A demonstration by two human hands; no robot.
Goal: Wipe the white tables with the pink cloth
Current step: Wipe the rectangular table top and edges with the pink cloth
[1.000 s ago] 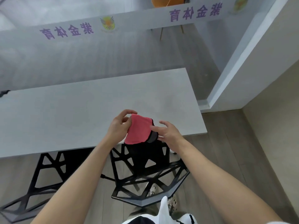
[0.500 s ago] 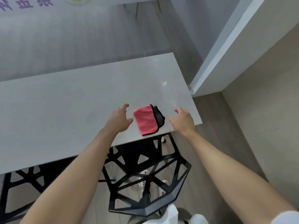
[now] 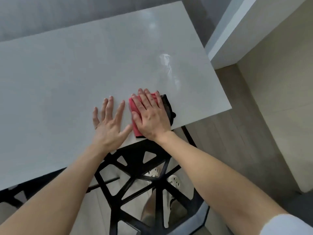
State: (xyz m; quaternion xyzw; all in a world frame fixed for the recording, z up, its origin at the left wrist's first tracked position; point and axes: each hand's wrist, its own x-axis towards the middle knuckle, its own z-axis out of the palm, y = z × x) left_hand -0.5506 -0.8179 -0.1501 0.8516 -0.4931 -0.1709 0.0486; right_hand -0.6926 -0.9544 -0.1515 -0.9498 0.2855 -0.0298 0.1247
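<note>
White table (image 3: 67,73) fills most of the view, its near right corner close to a wall. One pink cloth (image 3: 133,105), folded and dark-edged, lies by that corner, just inside the near edge. The right hand (image 3: 150,117) presses flat on it, fingers straight and together, gripping nothing. The left hand (image 3: 108,126) rests just beside it on the bare top, fingers spread, holding nothing.

Wiping looks about to begin. The next move likely calls for steady downward pressure and a sweep away from the edge, toward the shiny smear (image 3: 166,63) beyond.

Count: one table, one cloth, two hands, and one black chair (image 3: 133,150) underneath.
</note>
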